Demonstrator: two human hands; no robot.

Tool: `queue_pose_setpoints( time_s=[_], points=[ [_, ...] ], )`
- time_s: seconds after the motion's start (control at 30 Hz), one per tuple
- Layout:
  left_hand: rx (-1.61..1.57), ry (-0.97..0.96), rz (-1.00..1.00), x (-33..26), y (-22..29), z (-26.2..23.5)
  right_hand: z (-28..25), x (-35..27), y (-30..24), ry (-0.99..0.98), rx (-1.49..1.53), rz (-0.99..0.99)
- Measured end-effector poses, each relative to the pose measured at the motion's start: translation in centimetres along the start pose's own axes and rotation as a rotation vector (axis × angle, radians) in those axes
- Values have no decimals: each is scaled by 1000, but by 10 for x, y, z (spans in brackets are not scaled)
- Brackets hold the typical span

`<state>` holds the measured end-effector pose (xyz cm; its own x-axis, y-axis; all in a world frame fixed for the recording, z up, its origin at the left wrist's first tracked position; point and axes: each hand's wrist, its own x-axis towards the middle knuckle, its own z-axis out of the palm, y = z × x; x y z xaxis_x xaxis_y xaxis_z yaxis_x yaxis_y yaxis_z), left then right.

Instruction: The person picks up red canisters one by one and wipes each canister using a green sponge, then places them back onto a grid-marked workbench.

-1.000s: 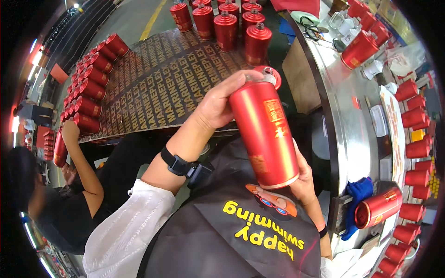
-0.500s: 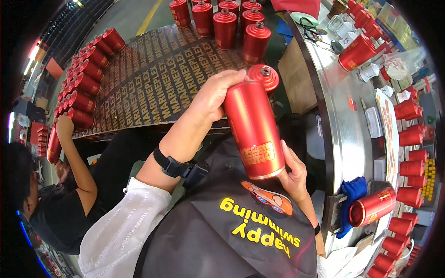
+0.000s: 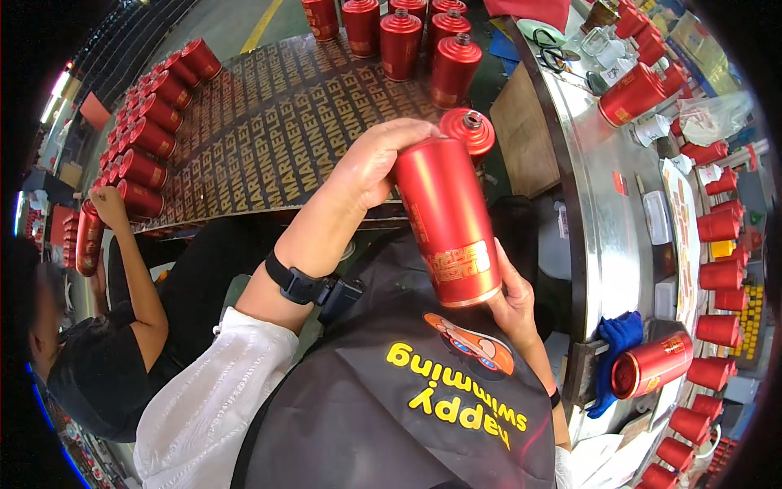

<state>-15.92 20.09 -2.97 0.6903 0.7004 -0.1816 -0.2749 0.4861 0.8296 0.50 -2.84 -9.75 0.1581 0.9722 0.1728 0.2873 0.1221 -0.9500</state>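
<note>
Head camera shows the left hand (image 3: 371, 163) wrapped over the shoulder of a tall red metal bottle-shaped can (image 3: 452, 220), while the right hand (image 3: 513, 297) cups its base with fingers curled around it. The can is held tilted above the person's dark apron (image 3: 407, 407), between a brown printed board (image 3: 269, 130) bearing similar red cans (image 3: 407, 41) and a curved steel table (image 3: 607, 212).

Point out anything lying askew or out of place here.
One red bottle lies on its side beside a blue cloth at the metal counter's edge, open end outward, while the row behind stands upright. Nothing looks spilled.
</note>
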Motion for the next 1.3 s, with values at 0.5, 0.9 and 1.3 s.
queue_pose_setpoints(
  time_s=[0.5,0.9,1.3],
  points=[
    [-35,129,15,0,-4,-10,8,9,-9,-122,-66,55],
    [-82,188,-27,-2,-4,-18,12,14,-12,-137,-3,123],
    [-75,156,-33,-6,-1,-24,15,15,-12,-174,-62,146]
  ],
)
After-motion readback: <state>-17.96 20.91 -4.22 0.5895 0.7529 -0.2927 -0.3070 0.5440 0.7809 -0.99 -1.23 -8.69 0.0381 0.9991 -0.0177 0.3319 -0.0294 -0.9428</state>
